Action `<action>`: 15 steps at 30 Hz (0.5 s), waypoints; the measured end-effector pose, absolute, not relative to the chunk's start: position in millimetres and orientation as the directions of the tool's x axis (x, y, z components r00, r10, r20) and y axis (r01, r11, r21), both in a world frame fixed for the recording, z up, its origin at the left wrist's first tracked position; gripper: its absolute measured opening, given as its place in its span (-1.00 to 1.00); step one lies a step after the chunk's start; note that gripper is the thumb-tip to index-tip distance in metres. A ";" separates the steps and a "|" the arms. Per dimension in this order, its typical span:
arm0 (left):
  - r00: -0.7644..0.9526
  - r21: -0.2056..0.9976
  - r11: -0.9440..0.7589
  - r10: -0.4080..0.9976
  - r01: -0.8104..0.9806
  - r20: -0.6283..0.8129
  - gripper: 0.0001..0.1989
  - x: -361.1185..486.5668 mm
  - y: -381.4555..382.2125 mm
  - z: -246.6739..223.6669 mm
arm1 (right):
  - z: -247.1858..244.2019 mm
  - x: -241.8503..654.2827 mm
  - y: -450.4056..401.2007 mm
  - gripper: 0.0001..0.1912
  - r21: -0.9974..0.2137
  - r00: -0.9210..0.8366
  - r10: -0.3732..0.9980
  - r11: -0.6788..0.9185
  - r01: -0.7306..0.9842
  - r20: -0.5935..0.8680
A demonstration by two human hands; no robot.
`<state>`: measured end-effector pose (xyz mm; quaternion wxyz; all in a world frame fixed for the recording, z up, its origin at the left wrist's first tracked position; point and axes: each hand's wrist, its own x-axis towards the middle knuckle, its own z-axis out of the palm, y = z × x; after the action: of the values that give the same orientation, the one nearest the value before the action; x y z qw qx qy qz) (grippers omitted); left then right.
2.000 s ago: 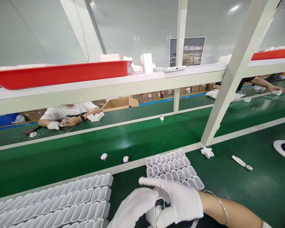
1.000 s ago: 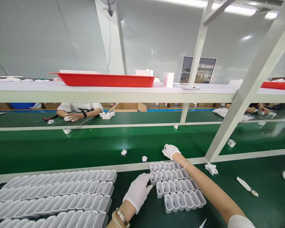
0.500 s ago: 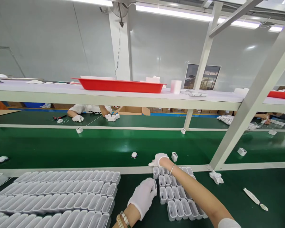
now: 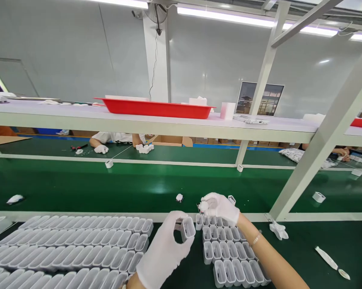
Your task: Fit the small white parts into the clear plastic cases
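Note:
My left hand (image 4: 168,249), in a white glove, grips a small white plastic housing (image 4: 187,228) between thumb and fingers, its open end tilted up. My gloved right hand (image 4: 219,208) is closed on a small white piece with a dark edge (image 4: 203,206), partly hidden by the fingers. It is at the near rail, above the far end of a block of open white housings (image 4: 225,249) standing in rows. To the left stand longer rows of similar housings (image 4: 78,245). Another small white-topped piece (image 4: 179,197) lies on the green belt, left of my right hand.
A slanted white post (image 4: 307,160) rises at the right, with a crumpled white glove (image 4: 279,230) by its foot. A white-handled tool (image 4: 327,257) lies further right. Above the belt (image 4: 123,188) runs a shelf with a red tray (image 4: 156,109). A co-worker's gloved hand (image 4: 101,149) is across.
My right hand has drawn in from reaching over the belt and now shows a small white piece in its fingers. My left hand has risen and turned, bringing its housing into fuller view.

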<state>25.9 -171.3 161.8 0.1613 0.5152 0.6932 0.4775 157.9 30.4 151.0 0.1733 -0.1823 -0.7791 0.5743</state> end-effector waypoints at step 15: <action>-0.133 0.606 -0.273 0.832 0.747 0.538 -0.53 35.5 -201.6 171.0 | 171.4 219.8 -60.4 -0.52 -0.734 -0.732 0.476 0.678 -0.049 0.488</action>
<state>35.5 -201.6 171.0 0.0468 0.6567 0.6013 0.4528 219.8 -60.4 171.4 0.3440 -0.1258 -0.8488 0.3813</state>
